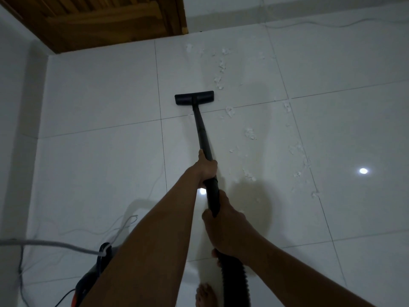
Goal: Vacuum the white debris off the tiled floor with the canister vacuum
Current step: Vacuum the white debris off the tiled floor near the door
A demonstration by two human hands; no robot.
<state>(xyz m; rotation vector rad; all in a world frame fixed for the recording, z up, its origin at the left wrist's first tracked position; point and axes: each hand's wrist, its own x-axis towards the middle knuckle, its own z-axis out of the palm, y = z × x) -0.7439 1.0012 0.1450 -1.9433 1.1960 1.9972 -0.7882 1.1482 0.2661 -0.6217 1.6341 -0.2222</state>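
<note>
1. Wand (202, 134): a black rigid tube running from both hands down to the floor head (194, 97), which lies flat on the white tiled floor (99, 103) just left of the nearest debris. Judged stiff and light, so it should steer from the grip end without flexing.
2. Left hand (205, 168): fingers wrapped closed around the wand partway down, thumb along the tube; this is the guiding hold.
3. Right hand (225, 227): closed on the handle end, where the ribbed hose (234, 278) joins. The hose looks flexible and will trail, not push.
4. White debris (221, 69): small fluffy scraps scattered in 2 loose trails to the right of the head, toward the wooden door (106, 21) and back along a grout line. Judged very light and easily blown aside; most remains unvacuumed.
5. Canister (95, 275): at lower left on the floor, mostly hidden by the left forearm, with a cord (48, 243) leading off left. Probably the heavy part, dragged by the hose.
</note>
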